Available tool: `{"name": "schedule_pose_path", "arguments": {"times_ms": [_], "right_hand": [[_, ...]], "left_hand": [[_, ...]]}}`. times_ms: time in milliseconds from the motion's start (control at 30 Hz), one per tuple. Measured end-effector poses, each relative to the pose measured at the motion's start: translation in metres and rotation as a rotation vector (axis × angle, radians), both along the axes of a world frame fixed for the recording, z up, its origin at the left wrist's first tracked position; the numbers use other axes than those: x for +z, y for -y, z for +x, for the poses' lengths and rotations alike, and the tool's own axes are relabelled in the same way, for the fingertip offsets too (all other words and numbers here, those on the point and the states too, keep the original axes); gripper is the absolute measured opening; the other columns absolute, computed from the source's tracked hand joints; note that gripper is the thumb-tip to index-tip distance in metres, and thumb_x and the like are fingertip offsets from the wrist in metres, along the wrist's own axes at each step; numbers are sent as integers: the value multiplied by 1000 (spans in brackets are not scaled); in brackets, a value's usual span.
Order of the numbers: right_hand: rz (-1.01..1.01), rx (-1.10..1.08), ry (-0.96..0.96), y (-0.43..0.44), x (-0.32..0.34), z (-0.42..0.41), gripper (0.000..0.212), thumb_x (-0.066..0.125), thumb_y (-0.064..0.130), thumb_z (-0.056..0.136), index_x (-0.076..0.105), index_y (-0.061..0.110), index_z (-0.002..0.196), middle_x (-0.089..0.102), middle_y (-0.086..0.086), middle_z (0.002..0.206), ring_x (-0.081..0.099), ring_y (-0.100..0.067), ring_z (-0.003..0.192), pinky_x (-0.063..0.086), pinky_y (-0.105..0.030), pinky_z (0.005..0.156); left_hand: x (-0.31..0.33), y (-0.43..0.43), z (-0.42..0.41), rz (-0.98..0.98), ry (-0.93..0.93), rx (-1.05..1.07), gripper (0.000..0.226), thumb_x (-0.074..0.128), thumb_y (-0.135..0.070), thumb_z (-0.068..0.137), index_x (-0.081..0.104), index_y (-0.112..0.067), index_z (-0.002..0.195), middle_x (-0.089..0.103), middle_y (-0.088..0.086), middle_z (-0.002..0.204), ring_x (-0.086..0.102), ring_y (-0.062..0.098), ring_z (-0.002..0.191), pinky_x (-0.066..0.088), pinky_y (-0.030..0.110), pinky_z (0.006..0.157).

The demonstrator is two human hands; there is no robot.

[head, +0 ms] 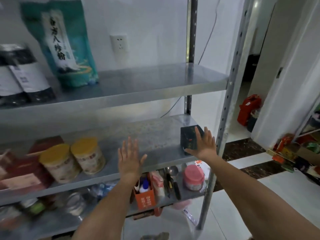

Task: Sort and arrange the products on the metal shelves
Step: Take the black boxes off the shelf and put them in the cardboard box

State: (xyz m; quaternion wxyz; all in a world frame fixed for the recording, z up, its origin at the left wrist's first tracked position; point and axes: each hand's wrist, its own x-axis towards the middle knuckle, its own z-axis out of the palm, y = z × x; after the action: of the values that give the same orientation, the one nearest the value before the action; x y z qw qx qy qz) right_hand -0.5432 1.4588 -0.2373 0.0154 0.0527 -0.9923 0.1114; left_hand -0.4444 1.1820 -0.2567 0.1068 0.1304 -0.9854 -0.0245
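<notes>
1. The right hand (205,144) lies flat, fingers straight, against the side of the dark box (187,137). It presses the box and does not clasp it.
2. The left hand (129,158) hovers at centre frame with its fingers spread wide, holding nothing.
3. The box stands at the right end of the middle shelf (155,134), just beside the right upright post.
4. I'd say the step in hand is squaring this one box into its corner. The next move likely calls for a gentle push to line it up with the shelf edge, or for a reach to the next product.
5. Counted on the middle shelf: one dark box, and two yellow-lidded tins (55,163) side by side at lower left. The red cartons beside them are too blurred to count.
6. On the top shelf (147,80), upper left: one teal bag (60,44) and what look like two dark-and-white packs (17,73).
7. On the lower shelf: one pink-lidded jar (193,177), one orange box (146,198), and clutter I can't number.
</notes>
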Motion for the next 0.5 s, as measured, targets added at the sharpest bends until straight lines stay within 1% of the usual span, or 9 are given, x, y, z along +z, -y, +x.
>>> {"name": "schedule_pose_path", "arguments": {"times_ms": [33,67,133,200,267,333,400,433,500], "right_hand": [[-22,-30,25,4,2,-6,117,60,71,79,-21,28,152,-24,-14,159,-16,-34,148,-3,-49,120],[-47,-53,46,8,3,-11,120,62,71,77,-21,28,151,-24,-15,159,-15,-35,148,-2,-49,120],[-94,-93,76,12,5,-22,123,65,71,75,-21,28,152,-22,-17,160,-12,-38,148,0,-49,120],[-139,-143,108,15,6,-32,124,66,72,74,-20,28,152,-19,-18,160,-7,-41,148,3,-49,121],[-193,-184,133,17,6,-41,125,69,69,73,-16,26,154,-11,-21,160,2,-44,148,10,-49,120],[-263,-207,130,19,3,-47,122,74,62,73,-8,22,155,6,-25,157,19,-46,143,21,-49,118],[-339,-215,95,21,-3,-51,116,79,52,74,4,19,155,23,-25,147,32,-46,134,31,-49,113],[-369,-219,83,23,-6,-53,112,80,48,74,8,18,155,26,-23,143,33,-45,131,34,-49,110],[-384,-240,80,29,-9,-59,108,80,44,75,11,20,155,26,-19,141,31,-43,131,38,-50,106]], "left_hand": [[-2,5,-1,1,11,3,77,0,-65,91,-17,-22,153,-34,3,152,-24,27,146,-11,43,120],[-4,9,-2,7,13,-1,81,-11,-68,85,-19,-22,152,-34,4,152,-26,27,145,-12,43,119],[-8,13,-8,23,0,-23,98,-34,-71,67,-19,-22,151,-29,6,156,-26,28,144,-15,42,117],[-14,18,-16,37,14,-26,108,-44,-70,58,-18,-22,152,-25,7,158,-25,28,145,-16,42,116],[-22,24,-26,30,43,-26,110,-47,-69,56,-20,-21,151,-26,7,158,-24,29,145,-14,43,117],[-32,28,-34,61,57,-51,108,-45,-71,57,-21,-21,150,-27,7,157,-26,28,143,-15,42,117],[-41,32,-40,96,57,-81,104,-40,-73,61,-19,-21,148,-27,6,155,-27,27,142,-17,41,116],[-46,35,-43,105,64,-89,103,-39,-74,62,-19,-20,148,-27,6,154,-28,27,141,-17,41,116],[-53,40,-48,132,77,-94,104,-38,-76,61,-20,-19,146,-29,6,152,-29,26,140,-17,40,115]]}}
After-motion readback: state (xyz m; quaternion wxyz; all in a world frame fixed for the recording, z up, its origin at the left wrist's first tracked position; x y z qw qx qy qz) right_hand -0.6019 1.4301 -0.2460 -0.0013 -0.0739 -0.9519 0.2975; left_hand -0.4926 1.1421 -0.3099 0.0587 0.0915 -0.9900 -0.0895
